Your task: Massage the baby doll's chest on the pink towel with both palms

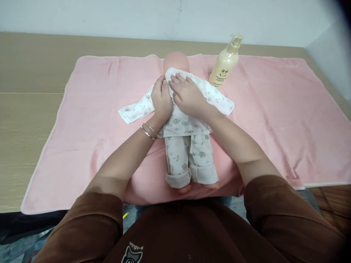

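The doll [176, 61] lies on a pink blanket [95, 95], head toward the tabletop's [30, 109] far edge, feet at the near edge. The right hand [189, 95] rests on the shirt [186, 125] — fingers extended, released; the left hand [162, 98] curves alongside — whether gripping cloth, I cannot tell.
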`<state>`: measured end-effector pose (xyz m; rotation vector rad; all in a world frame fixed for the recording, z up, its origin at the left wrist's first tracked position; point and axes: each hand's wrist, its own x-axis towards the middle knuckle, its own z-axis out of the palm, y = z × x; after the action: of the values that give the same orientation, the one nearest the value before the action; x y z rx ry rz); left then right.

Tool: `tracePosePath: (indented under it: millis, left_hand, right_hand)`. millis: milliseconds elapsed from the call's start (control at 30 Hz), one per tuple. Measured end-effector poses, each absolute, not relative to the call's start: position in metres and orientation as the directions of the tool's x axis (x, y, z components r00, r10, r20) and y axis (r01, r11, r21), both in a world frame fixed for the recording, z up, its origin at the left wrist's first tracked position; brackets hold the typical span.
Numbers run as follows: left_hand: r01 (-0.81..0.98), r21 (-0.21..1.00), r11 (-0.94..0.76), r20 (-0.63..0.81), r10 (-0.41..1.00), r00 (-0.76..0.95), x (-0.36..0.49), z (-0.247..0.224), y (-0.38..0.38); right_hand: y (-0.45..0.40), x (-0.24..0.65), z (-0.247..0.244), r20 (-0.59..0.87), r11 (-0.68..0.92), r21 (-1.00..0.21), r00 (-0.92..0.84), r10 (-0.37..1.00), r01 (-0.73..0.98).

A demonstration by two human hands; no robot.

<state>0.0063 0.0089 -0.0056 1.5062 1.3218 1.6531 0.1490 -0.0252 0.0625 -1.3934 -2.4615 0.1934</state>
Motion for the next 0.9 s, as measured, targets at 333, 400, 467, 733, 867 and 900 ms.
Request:
tracePosePath:
  millis: [333,400,467,733,867,900]
  left_hand:
    - [0.258,0.893,-0.368,0.417,0.892,-0.173,0.003,-0.012,0.014]
    - [0.259,0.892,-0.37,0.417,0.894,-0.161,0.001,-0.012,0.017]
    - [0.259,0.885,-0.387,0.433,0.888,-0.154,0.0,-0.012,0.02]
    - [0.453,0.803,-0.387,0.457,0.888,-0.052,0.004,-0.007,0.017]
    - [0.564,0.743,-0.359,0.441,0.898,-0.009,0.002,-0.002,0.018]
    - [0.576,0.734,-0.36,0.434,0.901,0.011,0.002,-0.001,0.02]
  right_hand:
    - [-0.042,0.135,0.055,0.249,0.343,-0.24,-0.284,0.926,0.908]
    - [-0.045,0.132,0.056,0.238,0.421,-0.232,-0.368,0.899,0.877]
    - [-0.033,0.139,0.056,0.216,0.439,-0.279,-0.389,0.895,0.854]
    - [0.008,0.168,0.047,0.169,0.241,-0.431,-0.185,0.968,0.869]
    - [-0.033,0.147,0.058,0.165,0.249,-0.318,-0.205,0.965,0.915]
    - [-0.043,0.141,0.062,0.165,0.254,-0.295,-0.213,0.963,0.921]
